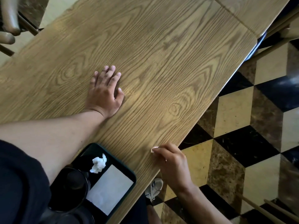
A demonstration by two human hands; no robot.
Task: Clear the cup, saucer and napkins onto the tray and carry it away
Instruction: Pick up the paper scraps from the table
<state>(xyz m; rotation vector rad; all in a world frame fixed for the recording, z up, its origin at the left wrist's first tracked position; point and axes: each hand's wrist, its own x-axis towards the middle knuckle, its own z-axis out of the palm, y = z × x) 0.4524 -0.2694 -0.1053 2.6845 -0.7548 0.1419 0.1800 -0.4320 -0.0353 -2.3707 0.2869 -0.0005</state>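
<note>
Tray point(129, 174): dark, stiff, at the near counter edge; best gripped by its two short rims, kept level.
Load: cup point(76, 180) on saucer point(64, 199), likely breakable and prone to slide; crumpled napkin point(98, 163) and flat napkin point(110, 189), light, may blow off.
Left hand point(105, 92): spread flat on the counter point(161, 54).
Right hand point(171, 160): pinching a small white scrap point(152, 149).
Room: smooth wood-grain top; checkered floor point(242, 143), chairs close by.

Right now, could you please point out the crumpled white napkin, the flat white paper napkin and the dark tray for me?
crumpled white napkin point(98, 163), head view, middle of the wad.
flat white paper napkin point(110, 189), head view, centre of the sheet.
dark tray point(127, 170), head view, rim at the right corner.
</note>
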